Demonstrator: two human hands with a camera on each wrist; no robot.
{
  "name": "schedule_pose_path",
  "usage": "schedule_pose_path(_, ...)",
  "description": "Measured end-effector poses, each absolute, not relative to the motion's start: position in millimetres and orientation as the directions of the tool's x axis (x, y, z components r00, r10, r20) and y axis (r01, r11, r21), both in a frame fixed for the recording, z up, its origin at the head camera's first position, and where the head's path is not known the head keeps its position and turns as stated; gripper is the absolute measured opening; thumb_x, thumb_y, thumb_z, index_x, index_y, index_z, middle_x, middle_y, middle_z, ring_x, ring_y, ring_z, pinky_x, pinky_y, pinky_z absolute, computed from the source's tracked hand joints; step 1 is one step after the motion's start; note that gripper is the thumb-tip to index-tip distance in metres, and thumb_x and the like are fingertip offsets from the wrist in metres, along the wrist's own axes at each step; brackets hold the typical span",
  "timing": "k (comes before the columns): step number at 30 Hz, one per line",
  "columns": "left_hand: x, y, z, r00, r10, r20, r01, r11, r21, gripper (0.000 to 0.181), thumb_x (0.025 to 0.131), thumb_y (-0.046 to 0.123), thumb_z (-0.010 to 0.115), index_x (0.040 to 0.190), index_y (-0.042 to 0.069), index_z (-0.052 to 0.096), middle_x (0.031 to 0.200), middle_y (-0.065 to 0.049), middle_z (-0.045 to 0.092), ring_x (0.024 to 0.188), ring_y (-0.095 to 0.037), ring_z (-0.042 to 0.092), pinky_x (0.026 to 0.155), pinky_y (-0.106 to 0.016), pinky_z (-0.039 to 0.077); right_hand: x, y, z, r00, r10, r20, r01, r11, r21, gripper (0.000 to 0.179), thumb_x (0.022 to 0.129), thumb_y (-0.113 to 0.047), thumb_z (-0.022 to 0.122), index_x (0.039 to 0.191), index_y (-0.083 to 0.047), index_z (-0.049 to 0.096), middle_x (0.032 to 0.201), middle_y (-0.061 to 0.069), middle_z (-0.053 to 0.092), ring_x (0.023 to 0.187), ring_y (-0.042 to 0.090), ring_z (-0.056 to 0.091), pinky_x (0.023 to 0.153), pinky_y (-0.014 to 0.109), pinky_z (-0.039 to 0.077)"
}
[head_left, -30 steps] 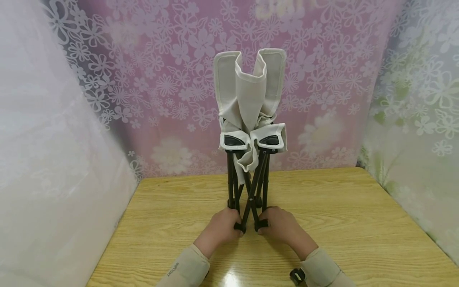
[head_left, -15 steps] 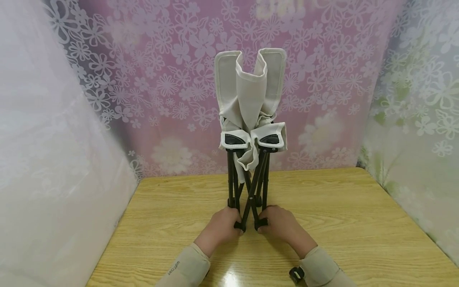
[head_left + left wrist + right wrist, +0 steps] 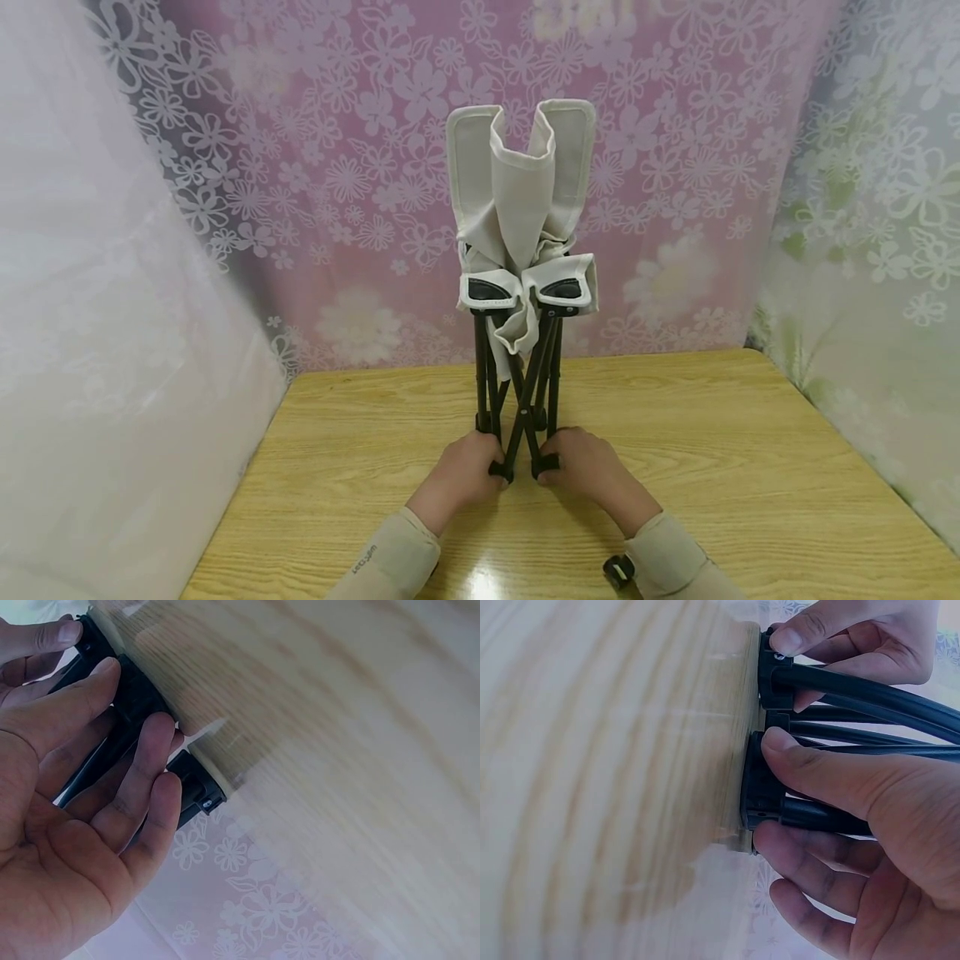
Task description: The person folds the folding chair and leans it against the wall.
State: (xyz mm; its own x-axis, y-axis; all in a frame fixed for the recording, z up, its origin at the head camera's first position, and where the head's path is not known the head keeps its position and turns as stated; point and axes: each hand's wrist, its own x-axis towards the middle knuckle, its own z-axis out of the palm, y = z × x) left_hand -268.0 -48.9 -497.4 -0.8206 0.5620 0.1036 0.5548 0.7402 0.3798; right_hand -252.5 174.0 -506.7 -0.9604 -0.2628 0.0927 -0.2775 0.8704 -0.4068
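A small folding chair (image 3: 522,204) with off-white canvas and thin black legs stands upright and mostly folded on the table. Its front legs cross low down. My left hand (image 3: 467,468) grips the near left leg at its black foot (image 3: 139,694), thumb on one side and fingers curled behind. On the near right leg, my right hand (image 3: 588,468) pinches the other black foot (image 3: 761,784) between thumb and fingers. The two hands are close together, with the crossed legs between them. Canvas flaps rise at the top, and armrest ends poke from cloth sleeves.
The wooden table (image 3: 712,467) extends on both sides of the chair. Behind it hangs a pink flowered curtain (image 3: 360,208), with a pale sheet (image 3: 135,333) at the left. A small black device (image 3: 618,572) sits by the right wrist.
Almost nothing differs. Both hands keep their hold on the chair's feet; the chair appears only a few pixels higher and to the left in view.
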Motion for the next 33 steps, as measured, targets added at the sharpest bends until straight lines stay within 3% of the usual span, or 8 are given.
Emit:
schedule_pose_path(15, -270.3, -49.5, -496.8, -0.826, 0.555, 0.094, 0.544, 0.744, 0.388, 0.017, 0.083, 0.014, 0.089, 0.098, 0.008, 0.081, 0.101, -0.004, 0.078, 0.091, -0.018, 0.073, 0.077, -0.031, 0.060, -256.1, 174.2, -506.2, -0.954, -0.283, 0.101, -0.300, 0.869, -0.393, 0.015, 0.078, -0.023, 0.095, 0.085, -0.023, 0.082, 0.093, -0.005, 0.074, 0.089, 0.019, 0.070, 0.073, 0.046, 0.060)
schedule_pose_path(33, -274.7, -48.3, -496.7, -0.828, 0.551, 0.099, 0.543, 0.747, 0.384, 0.021, 0.083, 0.017, 0.091, 0.099, 0.008, 0.081, 0.103, -0.004, 0.078, 0.095, -0.021, 0.074, 0.080, -0.034, 0.062, -259.1, 175.2, -504.3, -0.954, -0.285, 0.098, -0.300, 0.867, -0.398, 0.014, 0.080, -0.024, 0.094, 0.086, -0.022, 0.082, 0.099, -0.003, 0.076, 0.093, 0.021, 0.071, 0.076, 0.046, 0.060)
